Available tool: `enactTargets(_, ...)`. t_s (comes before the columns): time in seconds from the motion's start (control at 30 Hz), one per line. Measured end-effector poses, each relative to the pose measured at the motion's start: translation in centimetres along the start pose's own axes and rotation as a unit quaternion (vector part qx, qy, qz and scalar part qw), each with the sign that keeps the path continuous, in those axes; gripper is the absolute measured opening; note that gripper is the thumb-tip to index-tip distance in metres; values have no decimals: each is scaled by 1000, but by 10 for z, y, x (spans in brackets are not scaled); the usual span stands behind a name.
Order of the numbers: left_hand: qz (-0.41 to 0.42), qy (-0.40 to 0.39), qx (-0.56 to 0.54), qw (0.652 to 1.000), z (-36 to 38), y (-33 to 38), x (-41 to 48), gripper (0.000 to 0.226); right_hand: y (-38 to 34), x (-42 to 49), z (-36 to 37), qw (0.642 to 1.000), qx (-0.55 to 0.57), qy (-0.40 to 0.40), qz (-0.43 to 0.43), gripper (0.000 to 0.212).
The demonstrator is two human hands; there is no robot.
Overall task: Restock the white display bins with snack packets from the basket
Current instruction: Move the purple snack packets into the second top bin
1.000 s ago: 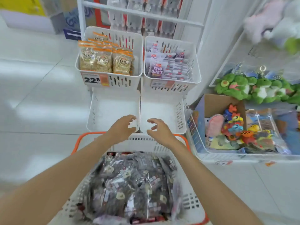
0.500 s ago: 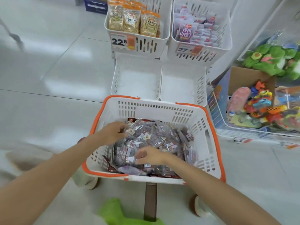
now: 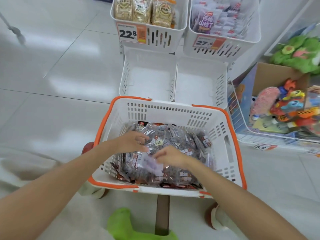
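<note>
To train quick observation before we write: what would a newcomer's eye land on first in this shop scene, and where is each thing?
The orange-rimmed basket at centre stands out, heaped with dark shiny snack packets, with the person's left grip and right grip down among them. Just beyond it sit two lower white bins holding no packets, under two stocked upper bins with big price tags.

Basket (image 3: 173,110) white, slotted walls, orange rim. Snack packets (image 3: 176,137) dark brown and clear, white-and-red labels; one pale lilac packet (image 3: 152,164) among them. Lower display bins (image 3: 149,78) plain white, slotted. Upper bins (image 3: 164,38) white; price tags (image 3: 131,33) white with orange. Bags (image 3: 140,13) golden, orange tops. Plush toys (image 3: 297,54) bright green. Floor (image 3: 52,66) glossy off-white tiles.
</note>
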State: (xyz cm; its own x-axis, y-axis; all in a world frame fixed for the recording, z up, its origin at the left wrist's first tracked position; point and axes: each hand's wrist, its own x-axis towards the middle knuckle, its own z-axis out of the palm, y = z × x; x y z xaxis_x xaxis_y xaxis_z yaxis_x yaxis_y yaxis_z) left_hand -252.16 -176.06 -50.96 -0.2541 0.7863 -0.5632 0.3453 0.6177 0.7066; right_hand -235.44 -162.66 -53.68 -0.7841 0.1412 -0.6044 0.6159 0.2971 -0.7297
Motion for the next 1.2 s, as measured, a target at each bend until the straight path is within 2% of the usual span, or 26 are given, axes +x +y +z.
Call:
enactTargets(0.07,23,-28,-36,999,6,11,5,49,-9,-8,-23,994,100,42,-7,25)
enactTargets(0.17,56,63,-47,995,12,29,15,18,-10,-23,-51,980,185,54,-40,30)
enactTargets(0.2,59,91,-42,993,14,35,18,20,-7,-28,-58,978,195,57,-46,31)
enactTargets(0.3,75,102,-36,991,25,51,29,56,3,-38,-68,979,143,140,-48,21)
enactTargets(0.37,126,57,34,990,38,58,36,89,9,-44,-69,968,149,197,-38,20)
enactTargets(0.43,155,13,47,987,54,63,42,94,11,-54,-70,959,222,176,-33,26)
enactTargets(0.5,143,11,-1,990,64,69,46,83,15,-70,-76,958,265,107,-24,32)
enactTargets(0.53,124,14,-35,992,67,72,47,77,22,-78,-81,967,242,84,-15,35)
enactTargets(0.6,68,10,-84,994,68,76,51,68,44,-91,-93,992,105,71,13,42)
enactTargets(0.7,0,-10,-166,986,66,76,56,72,82,-104,-92,993,-81,22,87,61)
enactTargets(0.77,-29,-19,-208,978,68,74,58,61,101,-106,-75,981,-147,-5,127,59)
enactTargets(0.83,-46,-30,-240,969,69,72,56,42,115,-101,-62,976,-185,36,110,41)
enactTargets(0.87,-52,-32,-265,962,70,69,55,36,117,-98,-61,977,-178,75,88,30)
enactTargets(0.93,-60,-21,-301,952,66,65,54,37,113,-94,-66,983,-89,158,42,14)
enactTargets(1.0,-71,-9,-314,947,64,65,54,42,97,-91,-78,975,31,220,3,15)
enactTargets(1.07,-76,-7,-329,941,64,69,51,35,76,-90,-87,962,101,254,-22,12)
enactTargets(1.2,-44,-60,-369,927,64,81,41,28,45,-84,-91,946,126,290,-64,11)
